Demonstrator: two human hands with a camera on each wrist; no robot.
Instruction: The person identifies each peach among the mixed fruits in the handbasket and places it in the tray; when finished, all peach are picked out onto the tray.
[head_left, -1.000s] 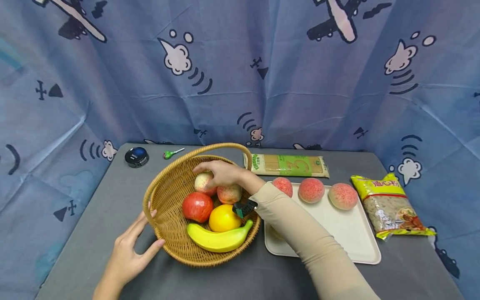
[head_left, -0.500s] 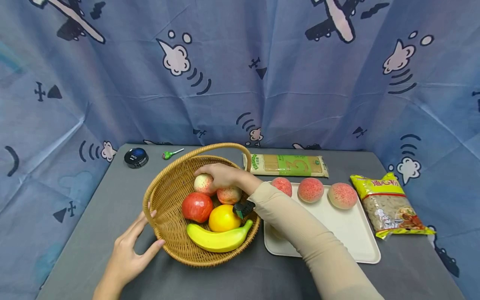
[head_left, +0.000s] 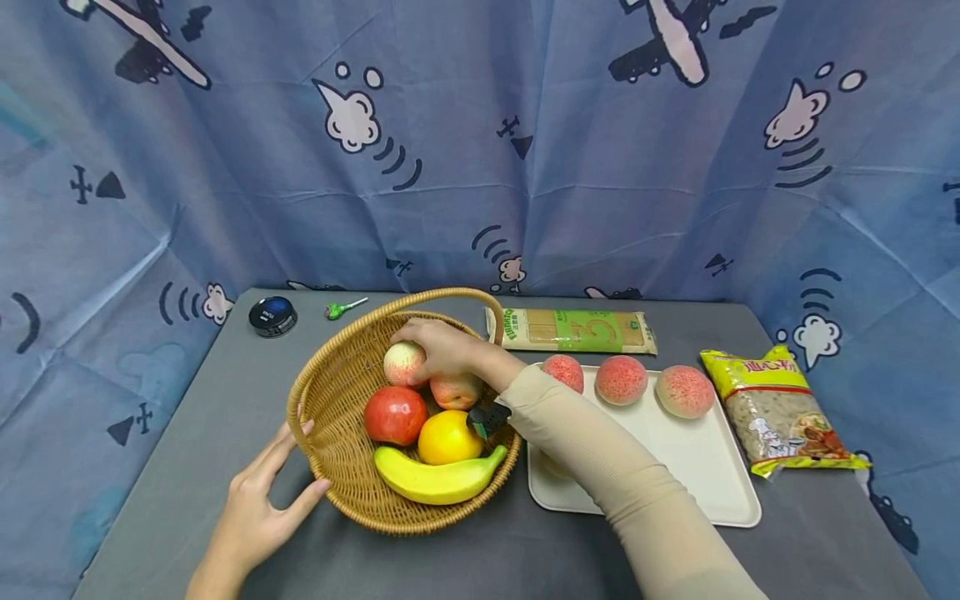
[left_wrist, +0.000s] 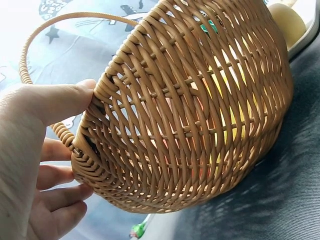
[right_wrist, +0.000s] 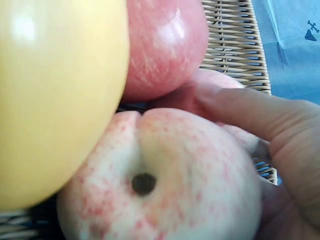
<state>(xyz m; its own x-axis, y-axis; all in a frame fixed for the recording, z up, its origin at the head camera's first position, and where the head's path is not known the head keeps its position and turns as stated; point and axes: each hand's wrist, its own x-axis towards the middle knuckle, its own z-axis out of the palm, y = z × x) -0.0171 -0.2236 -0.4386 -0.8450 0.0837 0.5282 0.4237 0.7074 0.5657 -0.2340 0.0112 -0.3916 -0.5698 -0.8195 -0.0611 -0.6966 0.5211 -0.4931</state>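
Two hands at a round wicker basket (head_left: pixel 337 392) on the grey desk (head_left: pixel 195 417). Basket: coarse woven cane with a hoop handle. Inside it: smooth red apple (head_left: pixel 395 414), glossy orange (head_left: pixel 448 436), curved banana (head_left: pixel 435 481) at the near rim, and two speckled pink peaches.

Right hand (head_left: pixel 442 348) reaches in over the far-right rim, fingers curled over one peach (head_left: pixel 403 363) at the back of the basket; second peach (head_left: pixel 455 390) sits just right of it. Left hand (head_left: pixel 258 500) rests relaxed on the desk, thumb and fingertips touching the basket's left rim, gripping nothing.

Right wrist view only: peach's stem dimple and mottled skin, thumb pressed on the peach behind it. Left wrist view only: outer weave, thumb against the rim.

Right of the basket: flat cream tray (head_left: pixel 697 467) with three more peaches in a row.
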